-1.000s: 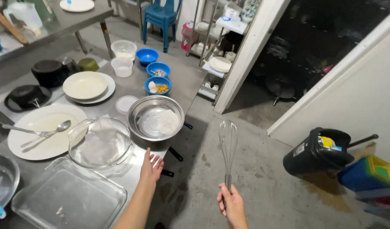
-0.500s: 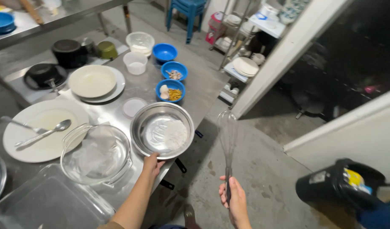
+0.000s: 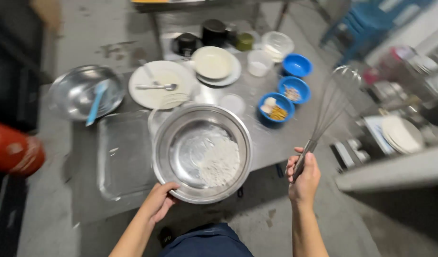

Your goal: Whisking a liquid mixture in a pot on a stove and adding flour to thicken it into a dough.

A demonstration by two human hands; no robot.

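Grey concrete floor surrounds a steel desk [image 3: 280,143] crowded with kitchenware. At far left sits a metal basin [image 3: 71,93] with a blue spatula [image 3: 96,101] in it, and nearer, a clear glass baking dish [image 3: 123,157]. Next comes a white plate [image 3: 154,85] bearing a spoon. The left hand [image 3: 158,202] closes its grip on the near rim of a large steel bowl [image 3: 181,152], which overhangs the desk's near edge and holds a mound of white flour [image 3: 221,162], dry and apparently unmixed. Three blue bowls [image 3: 288,90] lie to the right, two with ingredients untouched. The right hand [image 3: 303,175] wraps the handle of a wire whisk [image 3: 330,107], raised beside the bowl, not in it. Blurred shelving with plates stands far right.
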